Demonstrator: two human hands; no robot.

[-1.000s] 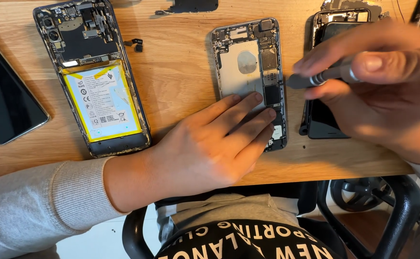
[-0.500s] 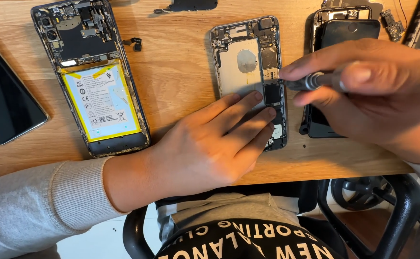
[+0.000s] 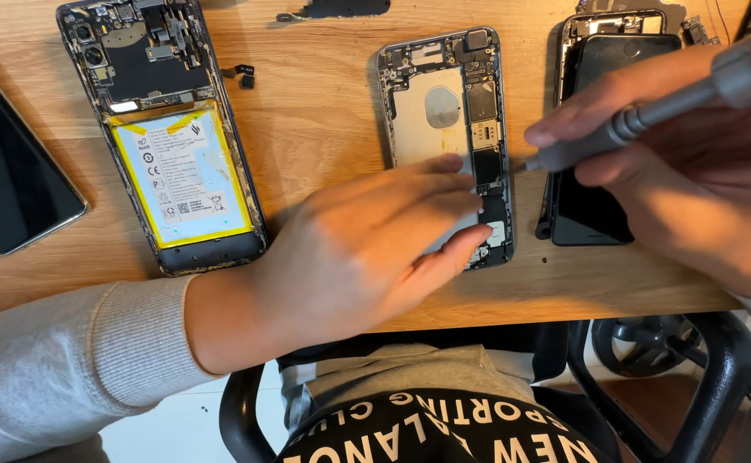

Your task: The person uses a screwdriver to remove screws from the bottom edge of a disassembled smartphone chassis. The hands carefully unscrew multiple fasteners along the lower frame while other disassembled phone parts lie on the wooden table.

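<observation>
Right grip (image 3: 693,163) pinches grey screwdriver (image 3: 641,120) | tip over opened phone (image 3: 448,129) | left grip (image 3: 367,249) flat, pressing its lower end

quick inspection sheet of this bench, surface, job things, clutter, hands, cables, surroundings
surface: wooden table, light grain.
job's things: opened phone frame, battery out, board showing; grey screwdriver, tip at the frame's right edge.
clutter: second opened phone with yellow-edged battery; dark phone at right; black screen panel at left; small loose part.
grippers: left hand pressing on the frame's lower half; right hand holding the screwdriver.
cables: nothing seen.
surroundings: black chair frame below the table edge.
</observation>
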